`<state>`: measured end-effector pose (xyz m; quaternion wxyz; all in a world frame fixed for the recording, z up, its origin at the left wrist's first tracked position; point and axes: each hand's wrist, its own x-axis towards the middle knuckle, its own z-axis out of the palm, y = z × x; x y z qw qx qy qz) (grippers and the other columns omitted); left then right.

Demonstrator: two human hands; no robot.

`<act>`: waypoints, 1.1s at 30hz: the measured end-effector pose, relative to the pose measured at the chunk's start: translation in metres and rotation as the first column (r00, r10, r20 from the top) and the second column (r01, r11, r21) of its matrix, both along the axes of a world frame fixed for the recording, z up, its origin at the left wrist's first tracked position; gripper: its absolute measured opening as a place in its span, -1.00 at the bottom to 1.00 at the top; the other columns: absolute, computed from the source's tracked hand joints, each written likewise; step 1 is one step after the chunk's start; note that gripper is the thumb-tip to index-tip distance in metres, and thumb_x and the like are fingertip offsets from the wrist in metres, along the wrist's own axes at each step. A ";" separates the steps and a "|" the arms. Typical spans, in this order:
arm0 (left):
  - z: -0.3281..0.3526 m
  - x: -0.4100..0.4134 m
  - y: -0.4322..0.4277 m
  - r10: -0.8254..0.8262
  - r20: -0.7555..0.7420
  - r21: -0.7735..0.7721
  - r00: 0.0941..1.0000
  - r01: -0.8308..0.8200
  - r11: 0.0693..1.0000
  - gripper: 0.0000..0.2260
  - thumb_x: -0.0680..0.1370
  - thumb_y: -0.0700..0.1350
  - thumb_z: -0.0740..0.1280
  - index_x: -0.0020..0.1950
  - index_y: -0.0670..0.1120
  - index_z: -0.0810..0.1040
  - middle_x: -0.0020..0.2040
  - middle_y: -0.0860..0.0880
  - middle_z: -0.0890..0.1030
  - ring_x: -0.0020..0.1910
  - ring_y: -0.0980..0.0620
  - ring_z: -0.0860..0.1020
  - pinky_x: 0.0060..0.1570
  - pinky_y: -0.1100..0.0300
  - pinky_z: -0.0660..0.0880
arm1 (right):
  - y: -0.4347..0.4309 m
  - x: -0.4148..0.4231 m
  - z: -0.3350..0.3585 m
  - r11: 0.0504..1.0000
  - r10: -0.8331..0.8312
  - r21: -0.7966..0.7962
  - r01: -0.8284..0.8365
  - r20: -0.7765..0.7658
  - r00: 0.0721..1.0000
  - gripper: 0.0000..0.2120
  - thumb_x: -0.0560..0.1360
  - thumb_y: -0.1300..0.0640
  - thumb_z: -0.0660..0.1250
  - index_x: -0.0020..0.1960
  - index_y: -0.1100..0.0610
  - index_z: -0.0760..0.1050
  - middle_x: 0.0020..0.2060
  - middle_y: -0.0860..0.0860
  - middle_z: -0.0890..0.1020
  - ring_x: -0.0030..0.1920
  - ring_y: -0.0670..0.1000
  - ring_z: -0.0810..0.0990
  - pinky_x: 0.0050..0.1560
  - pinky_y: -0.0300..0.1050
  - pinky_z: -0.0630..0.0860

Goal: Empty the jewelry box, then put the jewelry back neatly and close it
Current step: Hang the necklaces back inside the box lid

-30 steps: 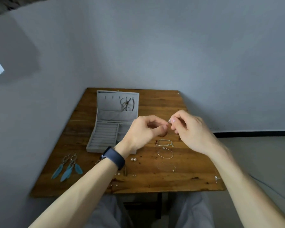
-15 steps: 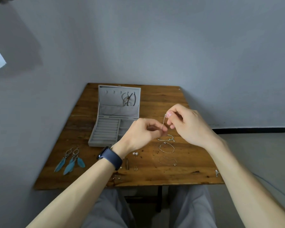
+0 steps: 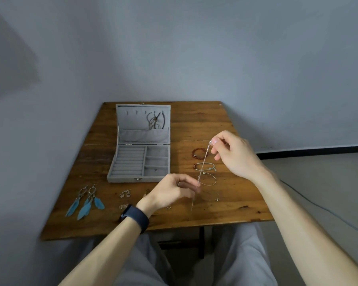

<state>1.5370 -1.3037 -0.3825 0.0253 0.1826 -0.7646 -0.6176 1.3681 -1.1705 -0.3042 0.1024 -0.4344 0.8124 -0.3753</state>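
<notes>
Close together a moment ago, the right hand (image 3: pixel 236 157) and left hand (image 3: pixel 172 190) now pinch a thin silver chain (image 3: pixel 204 162) stretched between them above the brown wooden surface (image 3: pixel 194 120).

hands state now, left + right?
Left hand: pinches the chain lower down.
Right hand: pinches the chain's top end.

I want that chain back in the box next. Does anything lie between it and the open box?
Nothing visible does. The chain, pinched by the right hand and left hand, hangs right of the jewelry box, whose lid stands open.
</notes>
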 end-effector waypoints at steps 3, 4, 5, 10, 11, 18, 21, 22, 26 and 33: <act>-0.007 0.001 0.005 -0.021 0.013 0.051 1.000 0.021 0.999 -0.78 0.51 -0.33 0.43 0.13 -0.16 0.65 0.00 -0.07 0.73 0.06 -0.01 0.68 0.25 0.04 0.53 | 0.001 -0.003 -0.007 1.000 -0.012 0.000 0.012 0.012 1.000 -0.83 0.68 0.00 0.14 0.03 -0.03 0.49 -0.16 -0.14 0.66 -0.24 -0.23 0.64 -0.31 -0.47 0.44; -0.009 0.001 0.007 -0.025 0.022 0.063 0.999 0.024 0.998 -0.78 0.51 -0.33 0.43 0.13 -0.15 0.65 0.00 -0.07 0.73 0.06 -0.01 0.68 0.25 0.04 0.53 | 0.001 -0.004 -0.010 1.000 -0.017 0.000 0.017 0.017 1.000 -0.83 0.69 0.01 0.15 0.03 -0.02 0.49 -0.16 -0.14 0.66 -0.25 -0.23 0.63 -0.31 -0.48 0.43; -0.011 0.002 0.008 -0.029 0.032 0.076 0.999 0.027 0.997 -0.78 0.51 -0.33 0.42 0.13 -0.15 0.64 0.01 -0.07 0.73 0.06 -0.01 0.68 0.25 0.03 0.53 | 0.001 -0.005 -0.012 1.000 -0.023 -0.002 0.023 0.023 0.999 -0.83 0.69 0.02 0.15 0.03 -0.01 0.50 -0.16 -0.13 0.66 -0.26 -0.22 0.63 -0.32 -0.49 0.42; -0.019 0.003 0.016 -0.057 0.082 0.130 0.995 0.046 0.990 -0.73 0.50 -0.37 0.40 0.16 -0.15 0.63 0.02 -0.08 0.73 0.07 -0.01 0.68 0.20 0.08 0.56 | 0.001 -0.011 -0.025 0.999 -0.049 0.010 0.049 0.044 0.998 -0.82 0.69 0.01 0.14 0.02 0.00 0.50 -0.16 -0.13 0.66 -0.28 -0.21 0.64 -0.31 -0.43 0.43; -0.020 0.004 0.017 -0.063 0.089 0.133 0.994 0.051 0.990 -0.73 0.50 -0.36 0.40 0.17 -0.15 0.63 0.03 -0.08 0.73 0.08 -0.01 0.68 0.21 0.08 0.55 | 0.000 -0.012 -0.026 0.998 -0.055 0.019 0.054 0.040 0.998 -0.81 0.69 0.01 0.14 0.04 0.00 0.50 -0.16 -0.13 0.65 -0.28 -0.21 0.64 -0.29 -0.39 0.44; -0.022 0.007 0.020 -0.085 0.106 0.207 0.991 0.062 0.976 -0.68 0.49 -0.44 0.38 0.19 -0.20 0.61 0.05 -0.15 0.72 0.08 -0.06 0.68 0.02 0.20 0.58 | -0.001 -0.021 -0.039 0.992 -0.109 0.064 0.107 0.029 0.994 -0.80 0.70 0.01 0.12 0.07 0.02 0.49 -0.15 -0.15 0.64 -0.24 -0.16 0.64 -0.24 -0.27 0.44; -0.024 0.007 0.021 -0.088 0.092 0.238 0.992 0.064 0.969 -0.67 0.48 -0.47 0.36 0.20 -0.21 0.60 0.08 -0.20 0.70 0.05 -0.05 0.67 -0.02 0.21 0.59 | 0.000 -0.023 -0.045 0.990 -0.124 0.077 0.121 0.038 0.992 -0.80 0.70 0.00 0.12 0.07 0.02 0.49 -0.13 -0.13 0.64 -0.24 -0.16 0.65 -0.26 -0.29 0.42; -0.026 0.007 0.021 -0.085 0.089 0.249 0.992 0.061 0.967 -0.67 0.48 -0.48 0.36 0.20 -0.22 0.60 0.08 -0.21 0.69 0.04 -0.04 0.68 -0.01 0.20 0.60 | 0.000 -0.024 -0.046 0.989 -0.126 0.081 0.123 0.040 0.991 -0.80 0.70 0.00 0.11 0.08 0.02 0.49 -0.13 -0.13 0.64 -0.24 -0.16 0.65 -0.26 -0.28 0.42; -0.031 0.007 0.021 -0.093 0.085 0.289 0.992 0.065 0.955 -0.64 0.47 -0.51 0.36 0.21 -0.21 0.58 0.04 -0.17 0.69 -0.01 -0.06 0.67 0.04 0.12 0.62 | 0.002 -0.025 -0.050 0.988 -0.128 0.095 0.124 0.039 0.991 -0.80 0.70 0.01 0.11 0.11 0.03 0.49 -0.12 -0.12 0.64 -0.23 -0.16 0.64 -0.27 -0.29 0.41; -0.031 0.007 0.019 -0.105 0.096 0.273 0.990 0.075 0.959 -0.62 0.47 -0.49 0.38 0.22 -0.18 0.58 0.04 -0.15 0.70 -0.02 -0.04 0.68 0.01 0.14 0.61 | 0.003 -0.028 -0.054 0.985 -0.135 0.109 0.131 0.029 0.990 -0.79 0.70 0.00 0.11 0.12 0.04 0.49 -0.12 -0.13 0.64 -0.24 -0.17 0.64 -0.30 -0.32 0.38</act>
